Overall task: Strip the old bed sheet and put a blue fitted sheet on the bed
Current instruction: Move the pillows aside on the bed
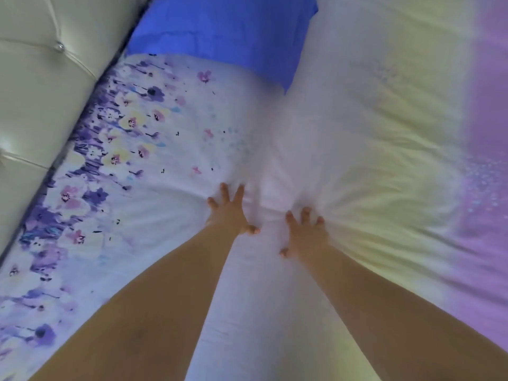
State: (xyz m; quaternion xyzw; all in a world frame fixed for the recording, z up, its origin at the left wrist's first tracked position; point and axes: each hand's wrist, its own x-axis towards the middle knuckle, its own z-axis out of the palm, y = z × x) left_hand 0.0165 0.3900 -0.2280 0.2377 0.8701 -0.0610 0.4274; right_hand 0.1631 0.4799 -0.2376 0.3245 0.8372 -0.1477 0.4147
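Covering the bed, floral sheet [154, 149]; tufted headboard [41, 78] alongside

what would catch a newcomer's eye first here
Two bare arms reach up the middle, the left hand and right hand with spread fingers pressing on the floral sheet, which bunches into wrinkles between them. A blue cloth lies at the top centre, and a pale tufted headboard fills the upper left corner.

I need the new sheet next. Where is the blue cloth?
The blue cloth lies at the top of the head view, beside the headboard, beyond both hands.
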